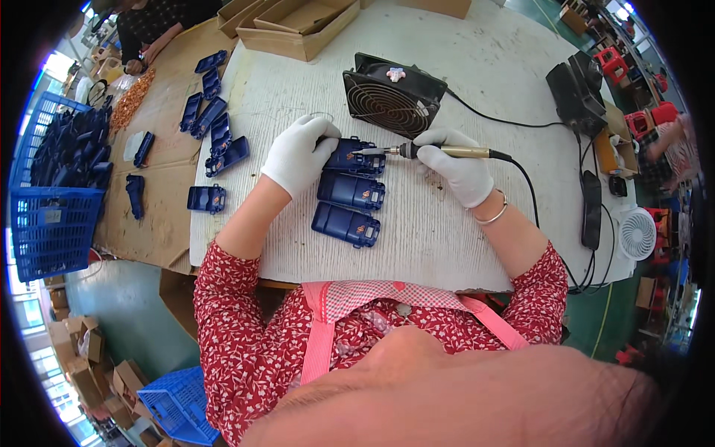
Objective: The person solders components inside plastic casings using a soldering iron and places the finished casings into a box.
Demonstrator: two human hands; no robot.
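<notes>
My right hand (456,165), in a white glove, is closed round a soldering iron (465,152) that points left. Its tip lies over the far one of three dark blue plastic shells (344,160) lined up before me. Gloved in white too, my left hand (300,155) grips that shell's left end with bent fingers; the fingertips are partly hidden. Nearer to me lie the middle shell (346,191) and the near shell (342,223), each with a small copper-coloured spot near its right end.
A black fan (391,100) stands just beyond the shells. More blue shells (212,119) lie at left, near a blue basket (56,242) full of dark parts. Orange small parts (134,100) are heaped by another person's hand (136,65). Cables and a black soldering station (577,93) sit at right.
</notes>
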